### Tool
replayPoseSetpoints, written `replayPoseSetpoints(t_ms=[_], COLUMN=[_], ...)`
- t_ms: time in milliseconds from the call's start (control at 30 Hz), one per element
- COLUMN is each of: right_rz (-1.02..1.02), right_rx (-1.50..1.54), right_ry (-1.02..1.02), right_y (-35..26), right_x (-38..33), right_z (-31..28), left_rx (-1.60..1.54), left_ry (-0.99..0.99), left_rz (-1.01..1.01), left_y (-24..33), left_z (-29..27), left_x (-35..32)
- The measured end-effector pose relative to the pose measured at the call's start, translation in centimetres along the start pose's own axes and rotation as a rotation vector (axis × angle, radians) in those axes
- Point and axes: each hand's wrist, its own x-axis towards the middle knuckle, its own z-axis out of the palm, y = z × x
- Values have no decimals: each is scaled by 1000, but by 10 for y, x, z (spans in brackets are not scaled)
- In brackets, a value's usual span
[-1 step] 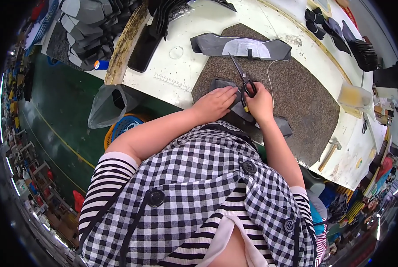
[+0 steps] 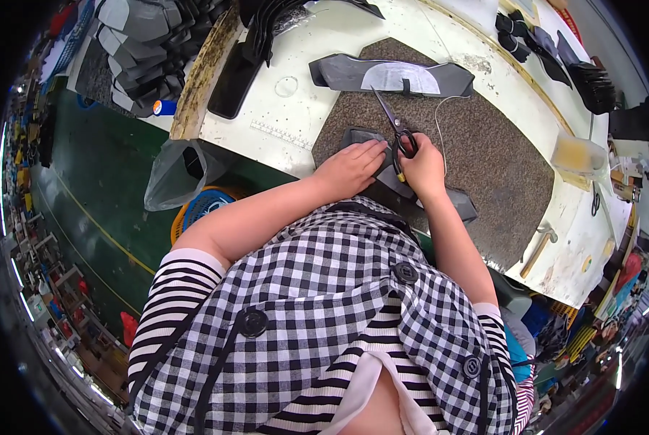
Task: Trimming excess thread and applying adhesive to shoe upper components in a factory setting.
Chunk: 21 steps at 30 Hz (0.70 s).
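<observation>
Beneath my left hand [image 2: 352, 167] is a dark grey cut piece [image 2: 362, 136] at the front edge of a speckled brown mat [image 2: 498, 156]. That hand lies flat with its fingers stretched out. A pair of scissors [image 2: 398, 125] with black handles is held in my right hand [image 2: 427, 167], the blades pointing up and away to the left. The grey piece runs on under my right hand and wrist, partly hidden. Farther back on the mat lies another long grey piece [image 2: 444, 78] with a pale half-round patch [image 2: 397, 76] and a small dark tab.
A black phone [image 2: 233, 83] lies at the left beside a worn wooden strip [image 2: 197, 80]. Stacked grey pieces [image 2: 146, 51] are beyond it. On the right are a hammer [image 2: 538, 254] and a clear box [image 2: 578, 156]. A plastic bag [image 2: 175, 177] hangs under the table's left edge.
</observation>
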Motion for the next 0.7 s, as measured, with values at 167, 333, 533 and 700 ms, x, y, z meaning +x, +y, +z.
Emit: replayPoseSetpoints(t_ms=[167, 333, 533, 700], right_rz=[-15, 99, 218, 226], right_rx=[-79, -39, 109, 2], right_ry=[-77, -75, 75, 200], right_y=[4, 48, 96, 116], right_x=[-17, -49, -71, -64], right_z=[-46, -103, -109, -86], left_rx=[86, 165, 158, 176], left_ry=[39, -13, -24, -95], left_rz=[-9, -6, -28, -28], left_y=[4, 5, 9, 17], left_z=[0, 0, -4, -12], left_x=[5, 7, 13, 22])
